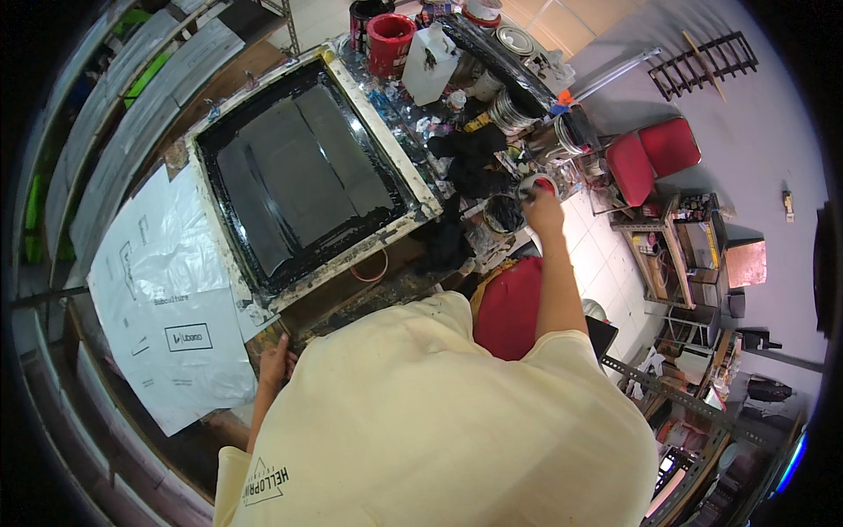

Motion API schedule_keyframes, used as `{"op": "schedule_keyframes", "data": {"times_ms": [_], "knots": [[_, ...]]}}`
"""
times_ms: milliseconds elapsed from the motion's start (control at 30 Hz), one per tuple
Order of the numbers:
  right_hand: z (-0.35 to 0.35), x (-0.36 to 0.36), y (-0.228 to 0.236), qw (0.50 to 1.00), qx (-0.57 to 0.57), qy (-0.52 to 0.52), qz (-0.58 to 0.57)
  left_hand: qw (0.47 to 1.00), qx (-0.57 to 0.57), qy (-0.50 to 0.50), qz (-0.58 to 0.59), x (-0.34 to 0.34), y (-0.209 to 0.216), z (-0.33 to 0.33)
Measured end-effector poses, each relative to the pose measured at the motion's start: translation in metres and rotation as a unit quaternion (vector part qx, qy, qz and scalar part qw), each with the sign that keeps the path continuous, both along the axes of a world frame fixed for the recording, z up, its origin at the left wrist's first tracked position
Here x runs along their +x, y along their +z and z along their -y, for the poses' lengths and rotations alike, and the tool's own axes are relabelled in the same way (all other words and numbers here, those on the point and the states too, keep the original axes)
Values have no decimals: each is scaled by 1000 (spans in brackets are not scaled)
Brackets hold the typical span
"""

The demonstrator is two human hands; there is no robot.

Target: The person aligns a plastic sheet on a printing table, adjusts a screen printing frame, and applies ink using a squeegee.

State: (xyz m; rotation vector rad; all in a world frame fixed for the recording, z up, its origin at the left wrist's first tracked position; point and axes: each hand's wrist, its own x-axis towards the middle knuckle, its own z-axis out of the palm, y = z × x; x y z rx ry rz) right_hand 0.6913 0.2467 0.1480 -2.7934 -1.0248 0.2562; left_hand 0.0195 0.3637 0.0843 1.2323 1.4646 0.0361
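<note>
My left hand (275,363) rests at the table edge, beside the lower corner of the screen printing frame (204,224); its fingers look apart, holding nothing. A white plastic sheet with black print (182,303) lies next to it. The frame is pale and stained, with a dark, glossy mesh and black ink around its inner border. My right arm stretches out to the right. At its end my right hand (542,209) is closed over a small round tub with red inside (543,184); what its fingers grip is hidden. Beside it stands an open can with black contents (504,213).
A red bucket (392,44), a white jug (430,65), stacked tins (511,117) and black rags (470,162) crowd the far side of the bench. Racks of boards (149,114) run along the left. A red chair (652,160) stands at right; another red seat (509,309) is under my right arm.
</note>
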Motion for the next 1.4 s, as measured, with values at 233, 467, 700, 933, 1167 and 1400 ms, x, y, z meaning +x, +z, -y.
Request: {"op": "schedule_keyframes", "data": {"times_ms": [233,467,700,933,1167,1400], "knots": [[25,-42,-88,990,-31,-26,133,999,-20,3,-28,-4,7,2],[18,-40,-93,988,-9,-7,152,993,-106,43,15,-13,-4,1],[15,-18,-61,987,130,-29,92,990,-103,76,62,-19,-15,9],[-54,-137,37,874,386,61,-288,992,-78,80,62,-17,-9,13],[-167,-269,35,897,256,251,-260,993,-57,70,75,-20,-13,13],[-253,-376,20,823,208,496,-180,987,-56,121,88,-21,-11,19]]}}
